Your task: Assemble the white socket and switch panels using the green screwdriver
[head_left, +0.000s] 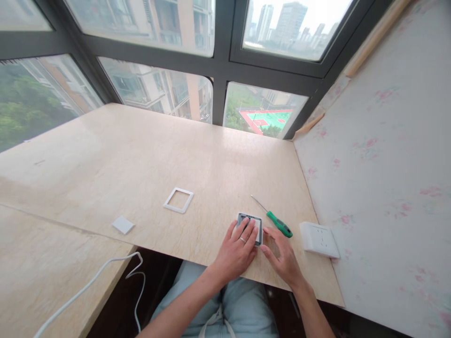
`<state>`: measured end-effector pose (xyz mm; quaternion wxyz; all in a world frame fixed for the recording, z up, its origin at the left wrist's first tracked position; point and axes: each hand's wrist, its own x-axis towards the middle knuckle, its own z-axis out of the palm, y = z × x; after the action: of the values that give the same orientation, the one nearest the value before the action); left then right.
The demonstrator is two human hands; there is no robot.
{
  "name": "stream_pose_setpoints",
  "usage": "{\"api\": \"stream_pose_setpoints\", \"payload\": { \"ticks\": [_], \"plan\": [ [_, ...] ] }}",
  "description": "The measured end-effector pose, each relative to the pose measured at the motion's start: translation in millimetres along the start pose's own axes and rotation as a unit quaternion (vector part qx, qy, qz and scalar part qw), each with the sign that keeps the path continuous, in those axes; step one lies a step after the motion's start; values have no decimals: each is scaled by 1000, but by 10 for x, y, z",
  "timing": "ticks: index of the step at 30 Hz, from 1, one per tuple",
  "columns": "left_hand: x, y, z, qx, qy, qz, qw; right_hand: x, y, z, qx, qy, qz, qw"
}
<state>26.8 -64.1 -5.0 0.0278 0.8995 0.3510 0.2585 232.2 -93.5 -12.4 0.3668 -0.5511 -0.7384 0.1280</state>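
A square wall switch body (259, 230), white with a dark grey rim, lies on the stone sill near its front edge. My left hand (238, 244) rests on top of it with the fingers stretched out flat, hiding much of its face. At its right side is my right hand (280, 253), thumb and fingers apart around the near right edge; I cannot tell whether the fingertips touch it. Just beyond the right hand lies a screwdriver (278, 223) with a green and black handle, its tip pointing away to the left.
A white square frame (169, 205) lies left of the switch, and a small white square plate (123, 225) farther left. A white socket (319, 240) is at the papered wall on the right. A white cable (102, 268) hangs over the lower left ledge. Windows (268, 110) close off the back.
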Motion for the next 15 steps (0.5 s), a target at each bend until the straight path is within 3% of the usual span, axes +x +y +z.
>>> {"api": "stream_pose_setpoints", "payload": {
  "ticks": [4,9,12,15],
  "plan": [
    [-45,-20,-24,-69,-18,-30,997,18,12,-7,22,22,14,999],
    [-107,-64,27,-178,34,-150,972,-10,-60,-11,65,93,60,992],
    [-117,-76,93,-185,31,-147,971,-28,-191,55,105,179,100,973],
    [-106,-77,152,-184,34,-146,971,67,-424,167,124,227,92,961]
  ]
}}
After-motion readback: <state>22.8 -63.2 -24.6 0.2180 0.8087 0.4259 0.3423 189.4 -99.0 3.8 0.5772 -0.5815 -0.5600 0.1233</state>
